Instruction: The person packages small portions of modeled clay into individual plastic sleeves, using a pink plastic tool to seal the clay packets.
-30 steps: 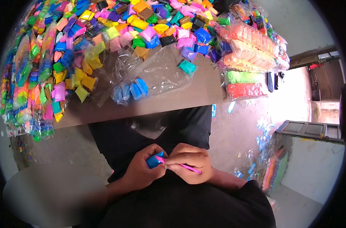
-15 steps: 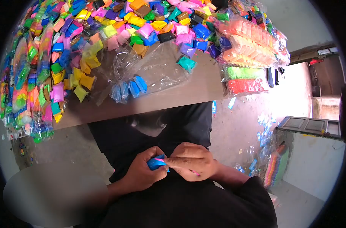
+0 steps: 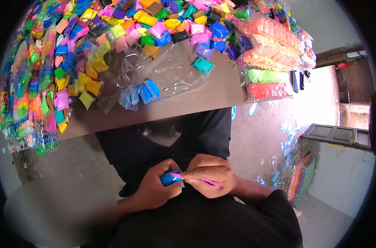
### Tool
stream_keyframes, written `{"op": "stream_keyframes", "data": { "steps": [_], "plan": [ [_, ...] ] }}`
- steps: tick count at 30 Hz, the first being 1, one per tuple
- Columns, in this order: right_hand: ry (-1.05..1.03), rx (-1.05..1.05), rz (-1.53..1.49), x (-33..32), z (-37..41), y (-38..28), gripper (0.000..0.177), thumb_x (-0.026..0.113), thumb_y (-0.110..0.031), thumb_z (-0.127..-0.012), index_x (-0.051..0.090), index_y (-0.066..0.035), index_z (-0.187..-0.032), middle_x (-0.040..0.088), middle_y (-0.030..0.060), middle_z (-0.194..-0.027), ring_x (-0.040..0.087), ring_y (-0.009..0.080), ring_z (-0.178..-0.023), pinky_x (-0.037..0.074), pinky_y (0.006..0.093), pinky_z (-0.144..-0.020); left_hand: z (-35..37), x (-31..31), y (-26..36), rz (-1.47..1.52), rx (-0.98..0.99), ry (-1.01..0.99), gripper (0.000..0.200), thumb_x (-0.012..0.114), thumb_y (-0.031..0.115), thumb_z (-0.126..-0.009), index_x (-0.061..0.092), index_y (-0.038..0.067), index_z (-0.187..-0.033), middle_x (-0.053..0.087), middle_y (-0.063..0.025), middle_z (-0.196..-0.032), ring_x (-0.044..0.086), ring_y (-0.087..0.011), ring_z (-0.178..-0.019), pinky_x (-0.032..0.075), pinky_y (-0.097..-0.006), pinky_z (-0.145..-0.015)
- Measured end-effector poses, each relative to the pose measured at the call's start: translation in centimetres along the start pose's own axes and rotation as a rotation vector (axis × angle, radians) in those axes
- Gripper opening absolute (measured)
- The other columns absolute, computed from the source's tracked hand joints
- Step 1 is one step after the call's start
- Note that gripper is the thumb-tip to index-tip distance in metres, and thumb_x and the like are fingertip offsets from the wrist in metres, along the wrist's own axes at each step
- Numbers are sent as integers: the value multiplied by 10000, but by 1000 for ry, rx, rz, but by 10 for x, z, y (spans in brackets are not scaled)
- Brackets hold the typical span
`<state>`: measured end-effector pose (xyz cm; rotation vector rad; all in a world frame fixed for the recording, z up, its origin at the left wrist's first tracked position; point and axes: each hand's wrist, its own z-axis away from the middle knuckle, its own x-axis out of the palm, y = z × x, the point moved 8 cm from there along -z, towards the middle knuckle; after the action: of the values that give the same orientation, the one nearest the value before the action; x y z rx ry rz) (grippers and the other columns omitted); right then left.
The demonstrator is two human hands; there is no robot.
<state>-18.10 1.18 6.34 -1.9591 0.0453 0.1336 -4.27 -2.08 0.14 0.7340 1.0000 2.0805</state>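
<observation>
Blue plastic shows between the fingers of the left hand [image 3: 154, 191], which is closed around a small blue packet [image 3: 169, 179] held low over the person's dark lap. The right hand [image 3: 209, 175] sits just beside it, touching, with its fingers pinched tight on a thin pink stick [image 3: 210, 182] whose near end meets the packet's right edge. One packet and one stick are in hand.

Up on the brown table [image 3: 212, 97], well apart from both hands, a clear bag [image 3: 171, 76] holds what look like four blue pieces [image 3: 140, 94]. A single teal packet [image 3: 203, 65] lies alone beside the bag. Behind them spreads a heap of coloured packets [image 3: 113, 31], too many to count and cut off by the picture's top edge.

Most of the held packet is covered by the left fingers, and the stick's middle is hidden under the right hand. A blurred patch covers the lower left corner.
</observation>
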Motion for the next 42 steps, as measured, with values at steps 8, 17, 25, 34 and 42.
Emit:
{"op": "stream_keyframes", "data": {
  "steps": [8, 17, 25, 34, 42],
  "plan": [
    [-66, -217, 140, 1, -1, -15, 330, 714, 92, -790, 694, 89, -1120, 642, 137, -855, 640, 271, -725, 520, 363, -639, 1, -1, 2, 99, -33, 32, 164, 686, 50, -824, 569, 50, -939, 576, 0, -859, 525, -55, -790, 447, -261, -671],
    [-69, -187, 242, 1, -10, -8, 309, 702, 134, -740, 710, 70, -1042, 637, 123, -829, 643, 256, -712, 516, 351, -624, -2, 5, -5, 246, -107, -76, 161, 666, 45, -849, 559, 52, -969, 562, 12, -843, 504, -36, -679, 434, -248, -605],
    [12, -61, 327, -12, -16, 9, 274, 694, 110, -782, 718, 36, -1044, 661, 117, -831, 638, 254, -669, 508, 327, -606, -5, 0, -2, 103, -41, 46, 165, 665, 45, -892, 558, 54, -1018, 554, -5, -804, 520, -61, -639, 433, -253, -572],
    [86, 209, 113, -5, 4, 43, 311, 661, -1, -953, 633, 15, -1262, 695, 145, -958, 684, 218, -819, 555, 315, -751, -24, -10, -15, 419, 112, 123, 462, 298, 465, -1108, 495, 47, -1112, 567, -88, -632, 499, -152, -431, 406, -280, -426],
    [72, 206, 153, 2, -5, 36, 328, 804, -7, -837, 713, 18, -1151, 718, 156, -967, 704, 251, -865, 557, 326, -741, -24, -22, -15, 258, 176, 202, 417, 301, 400, -1124, 538, 64, -1057, 523, -13, -654, 490, -87, -496, 394, -245, -474]
  ]
}}
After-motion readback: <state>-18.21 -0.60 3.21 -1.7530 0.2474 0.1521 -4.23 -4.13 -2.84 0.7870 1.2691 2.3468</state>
